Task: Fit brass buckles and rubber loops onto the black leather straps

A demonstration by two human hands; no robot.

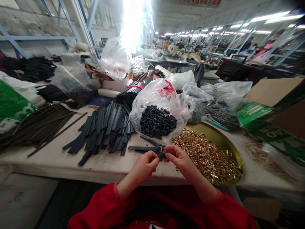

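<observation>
My left hand [145, 165] and my right hand [179, 159] meet at the table's front edge, both pinched on a short black strap piece [162, 155]. Just beyond my fingers lies a black strap with a gold buckle [149, 148] on it. A round gold tray [214, 133] heaped with gold buckles [209, 156] stands right of my right hand. A clear plastic bag of black rings [157, 122] sits behind my hands. A fanned pile of black straps [105, 128] lies to the left. Red sleeves cover both my forearms.
Thin dark strips [40, 125] spread at the far left beside a green bag [11, 103]. More plastic bags [221, 108], a green box [257, 117] and cardboard [274, 90] crowd the right. The white table [59, 159] runs across; other workbenches stretch behind.
</observation>
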